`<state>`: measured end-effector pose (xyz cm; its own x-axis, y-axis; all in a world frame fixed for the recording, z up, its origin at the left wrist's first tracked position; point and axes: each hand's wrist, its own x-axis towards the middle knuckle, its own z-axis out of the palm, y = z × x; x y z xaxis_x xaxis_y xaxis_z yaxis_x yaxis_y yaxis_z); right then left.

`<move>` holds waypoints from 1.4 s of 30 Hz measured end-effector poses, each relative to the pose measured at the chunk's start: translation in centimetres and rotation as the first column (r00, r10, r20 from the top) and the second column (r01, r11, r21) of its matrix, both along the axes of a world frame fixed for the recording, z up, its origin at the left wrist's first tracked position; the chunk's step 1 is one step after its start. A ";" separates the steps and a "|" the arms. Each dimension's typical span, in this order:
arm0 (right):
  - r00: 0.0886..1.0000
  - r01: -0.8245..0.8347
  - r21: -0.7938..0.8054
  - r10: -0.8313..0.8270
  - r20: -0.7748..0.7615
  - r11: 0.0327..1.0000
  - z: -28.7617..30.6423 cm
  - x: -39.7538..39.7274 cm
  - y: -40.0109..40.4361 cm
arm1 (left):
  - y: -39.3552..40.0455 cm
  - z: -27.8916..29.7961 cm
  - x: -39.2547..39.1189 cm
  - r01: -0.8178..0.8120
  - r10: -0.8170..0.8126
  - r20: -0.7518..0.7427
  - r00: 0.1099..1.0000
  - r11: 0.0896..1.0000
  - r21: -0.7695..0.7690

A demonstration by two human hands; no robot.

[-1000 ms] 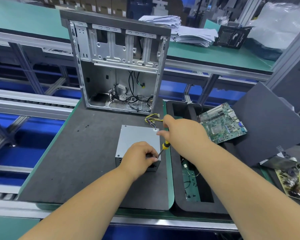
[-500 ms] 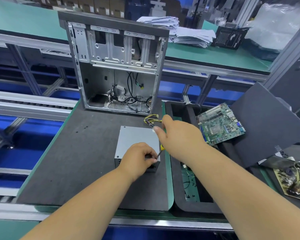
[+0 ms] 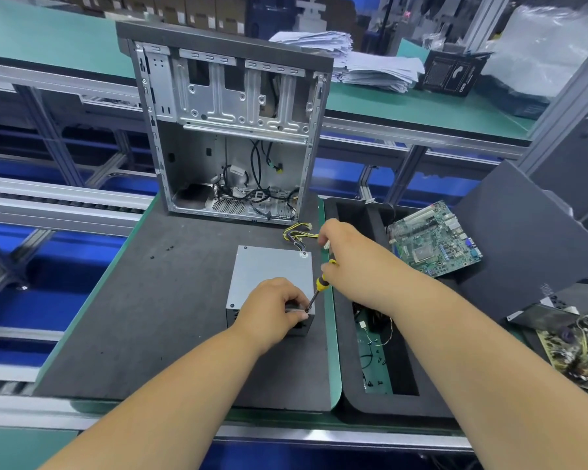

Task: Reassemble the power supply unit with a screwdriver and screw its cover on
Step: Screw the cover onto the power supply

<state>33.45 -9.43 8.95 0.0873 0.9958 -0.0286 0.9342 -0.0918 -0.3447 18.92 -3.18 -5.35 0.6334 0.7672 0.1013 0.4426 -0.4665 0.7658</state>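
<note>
The PSU (image 3: 269,276) sits on the dark worktop (image 3: 143,300), below the open case (image 3: 231,130). The left hand (image 3: 272,310) grips its near right corner, fingers curled. The right hand (image 3: 353,262) pinches the screwdriver (image 3: 316,291) — tip at that corner — left of the motherboard (image 3: 435,239).

My left hand (image 3: 271,308) covers the near right corner of the power supply unit (image 3: 269,274), so I can't see a screw under the screwdriver (image 3: 314,295) tip. My right hand (image 3: 355,262) hides most of the handle. Both my forearms run off the bottom edge.
</note>
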 end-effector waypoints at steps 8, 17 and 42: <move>0.926 0.108 0.072 -0.126 0.355 0.992 -0.7 -1.1 -0.2 | -0.2 0.3 0.0 -0.009 0.010 0.013 1.000 1.000 -0.027; 0.886 0.106 0.032 -0.109 0.452 0.994 -0.3 -1.8 0.0 | -0.2 0.4 0.1 -0.018 0.018 -0.012 1.000 1.000 -0.021; 0.987 0.097 0.126 -0.111 0.112 0.987 0.7 -0.1 -0.7 | -0.7 1.6 0.1 -0.113 0.143 0.101 0.985 0.961 -0.253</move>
